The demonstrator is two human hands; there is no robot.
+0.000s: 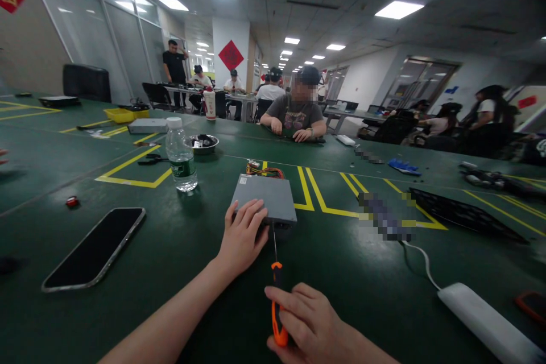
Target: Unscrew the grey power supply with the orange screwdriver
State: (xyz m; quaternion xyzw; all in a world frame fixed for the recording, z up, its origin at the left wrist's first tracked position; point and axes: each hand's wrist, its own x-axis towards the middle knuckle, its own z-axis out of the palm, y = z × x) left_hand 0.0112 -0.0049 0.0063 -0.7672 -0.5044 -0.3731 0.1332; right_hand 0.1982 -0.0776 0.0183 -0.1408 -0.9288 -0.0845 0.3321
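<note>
A grey computer power supply [273,190] lies on the green table in front of me, its bundle of coloured wires [264,169] coming out at the far side. My left hand [242,233] holds its near left corner, fingers over the top and thumb down at the front face. In my right hand [305,315] is a screwdriver [277,278] with an orange and black handle. Its thin shaft points away from me, and the tip meets the near face of the power supply. The exact spot under the tip is too dark to make out.
Left of the power supply stand a water bottle [181,156], a metal bowl [205,143] and a phone [96,247]. A white power strip [486,318] and a black perforated panel [464,216] lie to the right. Across the table sits another person [298,108].
</note>
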